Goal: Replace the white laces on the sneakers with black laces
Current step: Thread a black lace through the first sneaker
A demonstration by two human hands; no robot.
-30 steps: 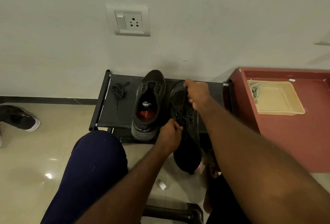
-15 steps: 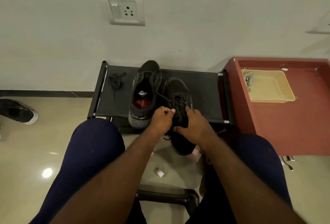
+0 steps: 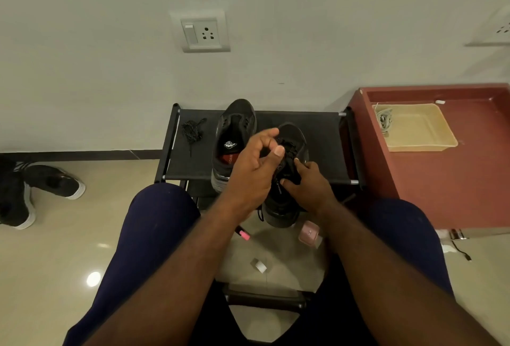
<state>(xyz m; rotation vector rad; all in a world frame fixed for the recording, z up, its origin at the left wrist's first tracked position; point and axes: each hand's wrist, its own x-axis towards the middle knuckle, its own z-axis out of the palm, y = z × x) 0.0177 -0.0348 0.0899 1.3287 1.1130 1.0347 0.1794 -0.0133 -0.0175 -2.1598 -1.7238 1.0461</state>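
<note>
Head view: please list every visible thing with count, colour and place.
held sneaker: one, black, over rack's front edge
second sneaker: one, black, on rack
loose lace: one, black, rack's left end
rack: one, black, against wall
tray: one, beige, on cabinet
pale laces: one bundle, whitish, tray's left corner
cabinet: one, red, right of rack
sockets: two, white, on wall
floor shoes: two, black, white soles, far left
pink items: two, pink, floor below sneaker
left hand: one, over held sneaker's laces
right hand: one, gripping held sneaker

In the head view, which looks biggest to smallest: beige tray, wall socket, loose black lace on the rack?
1. beige tray
2. wall socket
3. loose black lace
Apparent size only: the socket sits farther from the camera.
</note>
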